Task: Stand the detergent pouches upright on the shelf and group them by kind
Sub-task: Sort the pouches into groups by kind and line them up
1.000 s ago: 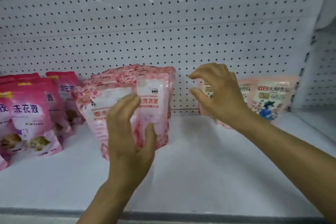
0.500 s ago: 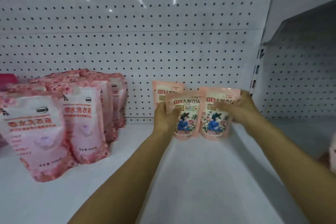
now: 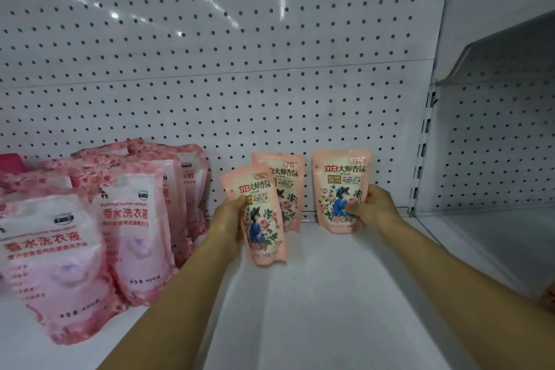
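Currently on the shelf (image 3: pixel 330 294), placed relative to the pegboard (image 3: pixel 240 69):
- Your left hand (image 3: pixel 229 218) grips a peach pouch (image 3: pixel 258 213), tilted, well forward of the pegboard, its lower end at the shelf.
- A second peach pouch (image 3: pixel 289 189) stands against the pegboard, just behind the first.
- Your right hand (image 3: pixel 371 207) grasps a third peach pouch (image 3: pixel 341 189), upright, close to the pegboard.
- Pink pouches (image 3: pixel 132 219) stand grouped at left, running forward from the pegboard.
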`<state>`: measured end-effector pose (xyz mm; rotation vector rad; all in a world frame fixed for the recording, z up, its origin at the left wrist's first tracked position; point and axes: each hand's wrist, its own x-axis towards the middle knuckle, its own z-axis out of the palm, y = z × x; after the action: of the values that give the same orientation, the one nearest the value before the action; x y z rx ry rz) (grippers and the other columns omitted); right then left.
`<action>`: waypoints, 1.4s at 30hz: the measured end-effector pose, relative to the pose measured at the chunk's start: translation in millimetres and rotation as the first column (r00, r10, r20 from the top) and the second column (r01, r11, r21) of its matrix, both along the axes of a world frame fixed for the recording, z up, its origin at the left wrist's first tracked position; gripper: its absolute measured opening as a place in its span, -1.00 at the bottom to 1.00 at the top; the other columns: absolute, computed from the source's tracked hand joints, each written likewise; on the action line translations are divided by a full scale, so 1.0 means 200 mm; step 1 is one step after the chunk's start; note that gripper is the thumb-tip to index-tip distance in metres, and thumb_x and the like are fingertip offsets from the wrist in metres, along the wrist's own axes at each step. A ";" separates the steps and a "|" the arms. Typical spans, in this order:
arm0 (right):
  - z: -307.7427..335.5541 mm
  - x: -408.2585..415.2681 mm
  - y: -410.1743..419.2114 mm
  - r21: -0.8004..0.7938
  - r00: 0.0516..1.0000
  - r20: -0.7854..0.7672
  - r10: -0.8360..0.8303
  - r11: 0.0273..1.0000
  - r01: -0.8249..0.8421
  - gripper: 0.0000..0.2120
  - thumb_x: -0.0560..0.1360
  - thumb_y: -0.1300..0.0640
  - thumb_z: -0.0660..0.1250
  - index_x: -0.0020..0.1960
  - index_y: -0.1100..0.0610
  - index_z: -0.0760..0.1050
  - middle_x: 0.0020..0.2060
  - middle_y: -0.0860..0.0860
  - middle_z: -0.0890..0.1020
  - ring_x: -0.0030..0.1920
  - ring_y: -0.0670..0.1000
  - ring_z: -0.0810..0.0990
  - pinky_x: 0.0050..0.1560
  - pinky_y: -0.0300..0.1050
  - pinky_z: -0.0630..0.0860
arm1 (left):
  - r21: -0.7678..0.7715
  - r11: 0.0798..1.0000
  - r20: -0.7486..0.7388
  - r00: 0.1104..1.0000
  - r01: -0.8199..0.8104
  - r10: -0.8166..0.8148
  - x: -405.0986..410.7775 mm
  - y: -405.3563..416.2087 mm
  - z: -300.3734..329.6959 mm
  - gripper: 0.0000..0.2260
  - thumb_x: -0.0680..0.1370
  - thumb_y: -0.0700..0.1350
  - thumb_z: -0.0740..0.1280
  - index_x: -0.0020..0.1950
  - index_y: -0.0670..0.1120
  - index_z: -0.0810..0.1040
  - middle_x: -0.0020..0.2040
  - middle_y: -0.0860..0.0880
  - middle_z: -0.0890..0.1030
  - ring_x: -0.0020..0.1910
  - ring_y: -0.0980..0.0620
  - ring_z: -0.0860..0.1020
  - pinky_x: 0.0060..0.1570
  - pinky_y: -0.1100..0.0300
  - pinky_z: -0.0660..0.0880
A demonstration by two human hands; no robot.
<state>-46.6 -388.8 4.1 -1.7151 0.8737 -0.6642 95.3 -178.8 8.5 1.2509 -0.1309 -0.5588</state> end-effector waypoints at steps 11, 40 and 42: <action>-0.07 0.04 -0.01 -0.164 0.977 0.071 -0.202 0.964 0.211 -0.53 0.44 0.28 0.44 0.26 0.20 0.31 0.19 0.11 0.47 0.23 0.10 0.49 0.14 0.05 0.53 | 0.062 0.996 0.070 0.996 -0.067 0.063 -0.07 -0.12 -0.03 -0.84 0.64 -0.13 0.18 0.03 -0.17 0.52 -0.13 -0.17 0.72 -0.14 -0.17 0.71 -0.02 -0.16 0.64; -0.20 0.00 0.06 -0.176 0.997 0.006 -0.073 0.982 0.073 -0.68 0.48 0.20 0.31 0.21 0.02 0.42 0.07 -0.05 0.63 0.05 -0.01 0.62 -0.09 -0.14 0.55 | 0.277 0.960 0.456 0.874 0.042 -0.169 -0.14 -0.19 -0.16 -0.40 0.42 -0.46 0.45 0.24 -0.06 0.19 0.21 -0.06 0.50 0.00 0.06 0.55 -0.35 0.37 0.54; -0.17 -0.05 0.11 -0.202 0.998 -0.009 -0.063 0.978 0.060 -0.58 0.48 0.20 0.35 0.30 0.03 0.37 0.15 -0.05 0.58 0.08 -0.03 0.58 -0.05 -0.19 0.45 | 0.313 0.949 0.473 0.858 0.047 -0.199 -0.13 -0.17 -0.16 -0.34 0.38 -0.42 0.50 0.29 -0.08 0.20 0.19 -0.01 0.50 0.04 0.06 0.54 -0.37 0.41 0.52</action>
<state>-56.7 -367.6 -30.8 -1.8813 0.8981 -0.8048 69.5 -212.8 -22.9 1.6696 -0.5897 -0.3572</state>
